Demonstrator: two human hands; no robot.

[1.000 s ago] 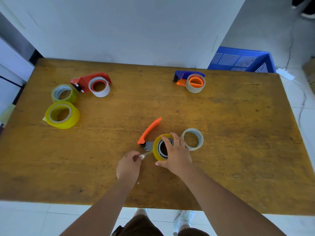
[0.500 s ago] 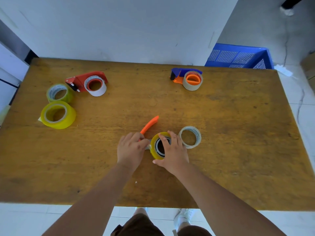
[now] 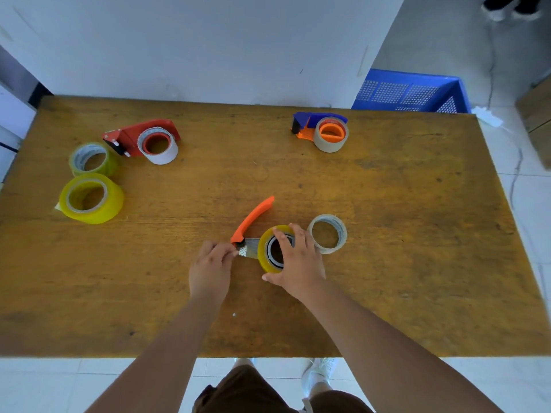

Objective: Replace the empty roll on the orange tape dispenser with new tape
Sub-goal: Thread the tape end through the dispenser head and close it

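The orange tape dispenser (image 3: 252, 219) lies near the table's middle, its handle pointing up and right. A yellow tape roll (image 3: 266, 248) sits on its hub. My right hand (image 3: 295, 260) rests over that roll, fingers on its top and thumb at its near side. My left hand (image 3: 211, 265) pinches the loose tape end (image 3: 245, 251) at the dispenser's metal front plate. The empty grey-white roll (image 3: 328, 233) lies flat just right of my right hand.
A red dispenser (image 3: 140, 139) with a white roll and two yellow-green rolls (image 3: 91, 198) (image 3: 92, 158) lie at the far left. A blue-and-orange dispenser (image 3: 323, 131) sits at the back right. A blue crate (image 3: 411, 92) stands on the floor beyond the wooden table (image 3: 417, 234).
My left hand went from pulling the tape end out to the left, up onto the dispenser, and now pinches the end at the front plate. My right hand stayed on the yellow roll.
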